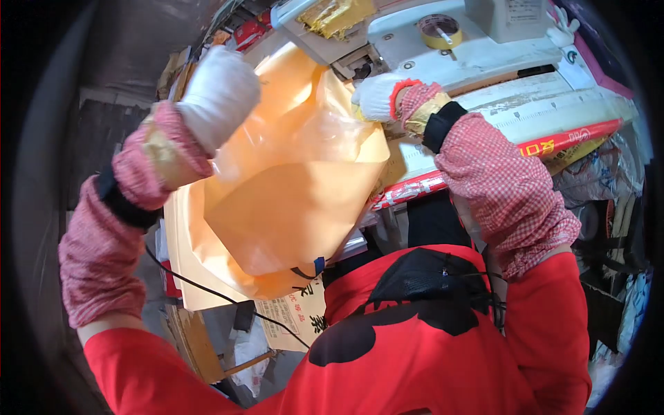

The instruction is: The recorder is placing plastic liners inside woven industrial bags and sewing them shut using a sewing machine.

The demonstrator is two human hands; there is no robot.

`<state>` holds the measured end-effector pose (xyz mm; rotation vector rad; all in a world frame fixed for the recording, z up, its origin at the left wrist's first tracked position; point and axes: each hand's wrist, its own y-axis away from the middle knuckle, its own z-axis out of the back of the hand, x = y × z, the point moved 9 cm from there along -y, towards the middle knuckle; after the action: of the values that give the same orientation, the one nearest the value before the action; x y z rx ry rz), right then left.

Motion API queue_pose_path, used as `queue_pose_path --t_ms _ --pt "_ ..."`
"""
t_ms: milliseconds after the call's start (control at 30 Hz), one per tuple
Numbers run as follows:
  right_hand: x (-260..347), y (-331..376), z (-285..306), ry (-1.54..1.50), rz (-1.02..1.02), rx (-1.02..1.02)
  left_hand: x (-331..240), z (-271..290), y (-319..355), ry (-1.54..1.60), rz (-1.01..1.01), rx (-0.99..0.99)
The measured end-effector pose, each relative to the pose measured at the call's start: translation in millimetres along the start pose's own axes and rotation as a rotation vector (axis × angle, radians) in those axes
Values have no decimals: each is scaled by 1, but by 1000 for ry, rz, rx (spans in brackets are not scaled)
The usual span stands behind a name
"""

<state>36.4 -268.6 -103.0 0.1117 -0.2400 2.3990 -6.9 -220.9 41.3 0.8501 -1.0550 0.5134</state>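
The left hand (218,93), in a white glove, sits at ten o'clock and grips the left edge of a big orange plastic bag (290,200). The bag hangs in the middle. At one o'clock, the gloved right hand (380,97) pinches the bag's top right edge, just below a roll of tape (440,31) on the grey machine (484,55).

A plastic bag (290,187) hangs between the left hand (218,93) and right hand (377,97), before the worktop (484,62); a tape roll (440,31) sits on the worktop behind.

The plastic bag (290,180) is translucent orange. Both gloves (220,93) are white, the sleeve covers (508,187) red-and-white checked. The apron (429,346) is red with black patches; the tape roll (440,30) is yellow.
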Motion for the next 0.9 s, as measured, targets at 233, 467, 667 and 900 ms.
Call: queue_pose_path --t_ms 233,467,667,900 --pt "-16 0 -11 -187 -130 -108 -71 44 -31 1082 -292 -315" --pt "-5 7 1 -149 23 -164 -114 51 -7 1608 -829 -12" --pt "1 20 18 -123 65 -307 -51 56 86 938 -708 992" --pt "-49 -4 -58 -123 -170 -227 -123 70 18 1355 -804 107"
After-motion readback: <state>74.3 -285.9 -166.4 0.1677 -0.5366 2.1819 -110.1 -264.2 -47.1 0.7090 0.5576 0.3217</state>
